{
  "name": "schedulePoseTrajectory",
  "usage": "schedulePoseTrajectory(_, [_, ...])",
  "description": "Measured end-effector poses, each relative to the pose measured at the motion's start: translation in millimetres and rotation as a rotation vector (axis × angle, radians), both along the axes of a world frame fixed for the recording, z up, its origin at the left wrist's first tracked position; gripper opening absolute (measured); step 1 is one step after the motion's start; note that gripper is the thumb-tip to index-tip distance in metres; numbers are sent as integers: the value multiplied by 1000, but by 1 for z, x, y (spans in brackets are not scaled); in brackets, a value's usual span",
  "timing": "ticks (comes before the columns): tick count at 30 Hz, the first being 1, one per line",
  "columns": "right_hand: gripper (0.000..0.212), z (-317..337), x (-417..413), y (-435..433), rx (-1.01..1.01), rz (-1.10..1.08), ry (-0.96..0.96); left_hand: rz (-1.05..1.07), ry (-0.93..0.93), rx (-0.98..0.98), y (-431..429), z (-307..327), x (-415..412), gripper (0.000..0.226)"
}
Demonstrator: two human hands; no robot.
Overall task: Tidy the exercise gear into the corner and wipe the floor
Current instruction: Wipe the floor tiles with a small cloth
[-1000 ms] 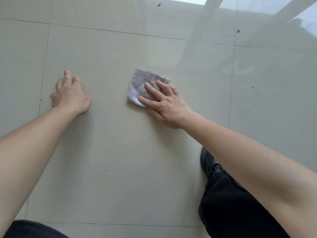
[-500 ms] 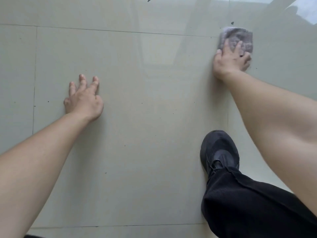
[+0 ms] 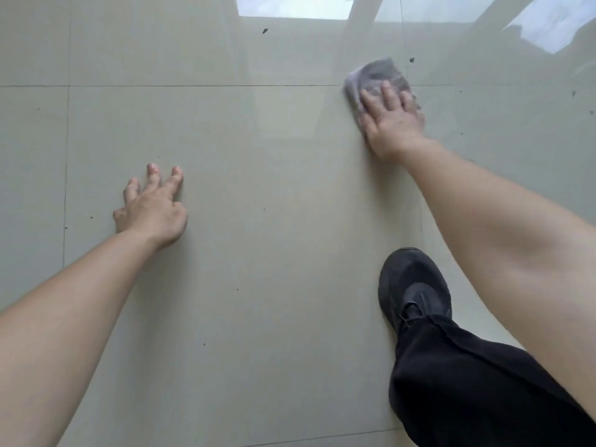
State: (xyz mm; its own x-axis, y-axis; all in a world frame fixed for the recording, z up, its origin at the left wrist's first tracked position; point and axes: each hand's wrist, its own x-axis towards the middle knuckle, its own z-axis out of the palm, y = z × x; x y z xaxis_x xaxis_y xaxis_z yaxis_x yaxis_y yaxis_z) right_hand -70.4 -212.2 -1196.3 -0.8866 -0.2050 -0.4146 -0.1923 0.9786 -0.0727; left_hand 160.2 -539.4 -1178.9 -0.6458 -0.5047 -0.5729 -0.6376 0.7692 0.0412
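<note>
A small grey folded cloth (image 3: 375,75) lies flat on the glossy pale tiled floor (image 3: 274,253) at the upper right, blurred by motion. My right hand (image 3: 392,121) presses on its near half with straight, spread fingers. My left hand (image 3: 151,208) rests on the floor at the left, fingers spread, holding nothing. No exercise gear is in view.
My black shoe (image 3: 414,288) and black trouser leg (image 3: 467,391) stand on the floor at the lower right, under my right arm. Several small dark specks (image 3: 265,31) dot the tiles. Window light reflects (image 3: 293,6) at the top edge.
My right hand swept the cloth from the middle of the floor to the far right, then drew it back a little toward me. The left hand stayed planted.
</note>
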Motion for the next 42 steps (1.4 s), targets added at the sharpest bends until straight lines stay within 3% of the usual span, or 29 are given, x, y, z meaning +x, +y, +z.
schedulePoseTrajectory(2, [54,6,-17,39,62,-295,-41,-16,-8,-2,-2,-1,1,67])
schedulePoseTrajectory(5, [55,2,16,37,101,-379,-53,-32,-15,26,-5,3,2,69])
schedulePoseTrajectory(8, [60,-11,96,-19,59,-242,-1,-34,-20,59,-6,9,1,69])
schedulePoseTrajectory(12, [58,0,228,-86,-75,105,-104,-9,-27,104,-2,15,0,70])
schedulePoseTrajectory(15, [55,-1,253,-81,-80,191,-135,-7,-24,110,-4,14,1,71])
schedulePoseTrajectory(19, [60,-21,178,-10,126,-262,-78,-29,-26,96,-9,12,3,73])
schedulePoseTrajectory(22, [57,-7,115,52,166,-621,-83,-36,-12,89,-13,8,4,75])
schedulePoseTrajectory(25, [54,3,84,52,171,-692,-93,-44,-11,78,-14,7,4,76])
schedulePoseTrajectory(27, [54,-4,82,17,150,-643,-36,-53,-10,95,-16,6,2,75])
schedulePoseTrajectory(30, [54,-10,91,-61,47,-372,39,-43,64,142,-30,5,1,70])
schedulePoseTrajectory(34, [46,9,120,-160,-112,291,-35,68,276,81,-47,5,21,60])
schedulePoseTrajectory(37, [44,14,126,-176,-141,690,-107,83,168,-60,-55,2,42,60])
schedulePoseTrajectory(39, [45,8,103,-155,-182,656,-104,121,80,-89,-64,0,51,64])
schedulePoseTrajectory(42, [52,-3,49,-98,-40,226,21,165,19,-41,-75,-3,60,68])
